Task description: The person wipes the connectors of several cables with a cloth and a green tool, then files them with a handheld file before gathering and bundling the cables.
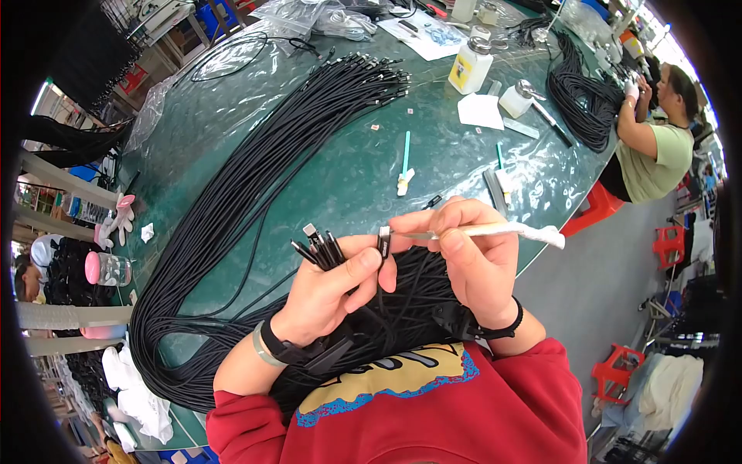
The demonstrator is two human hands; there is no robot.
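My left hand is closed round several black cables, whose connector ends stick up above the fingers. One cable connector with a pale metal tip stands upright between thumb and fingers, apart from the others. My right hand pinches a thin metal tool with a white wrapped handle. Its slim end points left toward that connector; whether they touch, I cannot tell. Below both hands, more black cables lie across my lap and the table edge.
A long bundle of black cables curves over the green table. White bottles, a teal-handled stick and paper lie farther back. A co-worker handles another cable coil at right. A pink-lidded jar stands left.
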